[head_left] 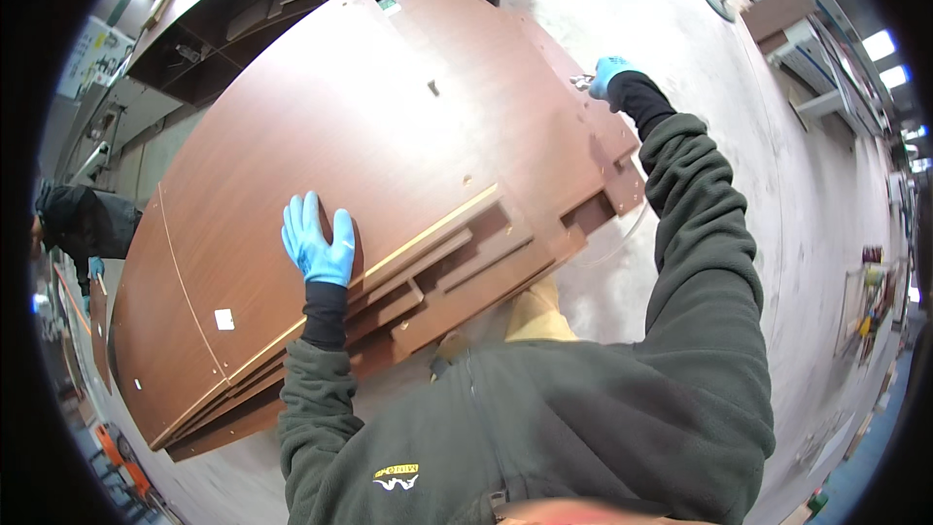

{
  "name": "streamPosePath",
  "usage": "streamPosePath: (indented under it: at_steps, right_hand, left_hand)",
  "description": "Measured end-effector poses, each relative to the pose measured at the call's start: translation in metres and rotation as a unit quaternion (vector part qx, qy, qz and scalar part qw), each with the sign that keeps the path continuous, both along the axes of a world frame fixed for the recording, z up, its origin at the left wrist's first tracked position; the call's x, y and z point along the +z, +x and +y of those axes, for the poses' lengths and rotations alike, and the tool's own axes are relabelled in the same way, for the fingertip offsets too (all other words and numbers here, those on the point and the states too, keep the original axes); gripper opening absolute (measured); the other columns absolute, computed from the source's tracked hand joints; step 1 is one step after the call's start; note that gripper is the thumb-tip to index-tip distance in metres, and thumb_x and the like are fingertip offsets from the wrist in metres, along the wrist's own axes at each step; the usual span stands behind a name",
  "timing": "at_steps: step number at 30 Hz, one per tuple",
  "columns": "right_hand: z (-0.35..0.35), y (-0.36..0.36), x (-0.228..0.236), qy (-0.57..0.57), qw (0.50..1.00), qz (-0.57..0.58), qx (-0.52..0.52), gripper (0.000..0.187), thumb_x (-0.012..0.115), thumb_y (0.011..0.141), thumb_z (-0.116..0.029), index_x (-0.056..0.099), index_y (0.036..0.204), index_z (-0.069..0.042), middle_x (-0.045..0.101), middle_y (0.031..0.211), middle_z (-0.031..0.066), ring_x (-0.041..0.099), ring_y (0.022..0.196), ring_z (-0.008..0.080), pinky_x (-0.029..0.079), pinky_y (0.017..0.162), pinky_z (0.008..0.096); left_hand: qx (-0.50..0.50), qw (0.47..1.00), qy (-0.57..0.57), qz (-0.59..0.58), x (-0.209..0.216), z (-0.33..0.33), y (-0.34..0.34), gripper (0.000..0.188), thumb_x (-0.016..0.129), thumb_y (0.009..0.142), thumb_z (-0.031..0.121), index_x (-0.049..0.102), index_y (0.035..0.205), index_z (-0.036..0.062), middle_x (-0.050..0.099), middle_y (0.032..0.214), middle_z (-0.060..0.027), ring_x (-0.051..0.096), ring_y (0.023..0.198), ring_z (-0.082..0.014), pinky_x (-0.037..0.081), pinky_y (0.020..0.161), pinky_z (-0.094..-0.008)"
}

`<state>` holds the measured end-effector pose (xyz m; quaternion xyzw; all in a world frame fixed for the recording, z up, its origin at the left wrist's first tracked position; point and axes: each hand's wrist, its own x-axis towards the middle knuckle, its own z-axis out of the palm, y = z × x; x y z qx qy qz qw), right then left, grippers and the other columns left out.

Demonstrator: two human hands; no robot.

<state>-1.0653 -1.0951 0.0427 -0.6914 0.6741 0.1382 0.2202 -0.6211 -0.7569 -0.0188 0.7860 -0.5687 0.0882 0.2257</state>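
My left hand (322, 245), in a blue glove, lies flat with its fingers spread on the top of a large brown wood-look panel (282, 156). Beneath that panel, more brown boards (457, 282) are stacked unevenly, their edges stepping out toward me. My right hand (612, 76), also gloved in blue, is closed around a small shiny metal thing (582, 83) over the far right part of the stack. The fingers hide most of it, so its kind is unclear. A dark slot or small piece (433, 88) and a white label (224, 319) show on the panels.
A dark shelving unit (253, 19) with compartments stands beyond the stack. At the left, another person (92, 224) with blue gloves is close to the panel's end. Pale concrete floor (758, 233) stretches to the right, with a workbench (812, 58) farther off. An orange machine (121, 457) sits lower left.
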Motion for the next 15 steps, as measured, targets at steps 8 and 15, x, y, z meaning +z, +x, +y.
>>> streamPosePath:
  at_steps: [8, 15]
  right_hand:
    - [-0.174, 0.076, -0.026, 0.003, 0.993, -0.040, 0.107, 0.051, 0.071, 0.095, -0.043, 0.074, 0.105, 0.006, 0.076, 0.090, 0.0199, 0.075, 0.064, 0.0251, 0.061, 0.066, 0.0380]
    - [-0.258, 0.169, -0.057, -0.131, 0.976, -0.032, 0.172, 0.043, 0.072, 0.090, -0.040, 0.075, 0.117, -0.006, 0.073, 0.117, 0.0215, 0.071, 0.110, 0.0367, 0.055, 0.096, 0.0461]
  left_hand:
    - [0.047, 0.995, 0.071, -0.043, 0.022, -0.024, -0.038, 0.068, 0.068, 0.094, 0.030, 0.047, 0.152, 0.0031, 0.043, 0.158, -0.0237, 0.036, 0.149, -0.0415, 0.022, 0.123, -0.0538]
    - [0.047, 0.995, 0.089, -0.018, 0.029, -0.031, -0.037, 0.069, 0.067, 0.093, 0.031, 0.047, 0.153, 0.0016, 0.042, 0.160, -0.0235, 0.035, 0.150, -0.0414, 0.021, 0.124, -0.0535]
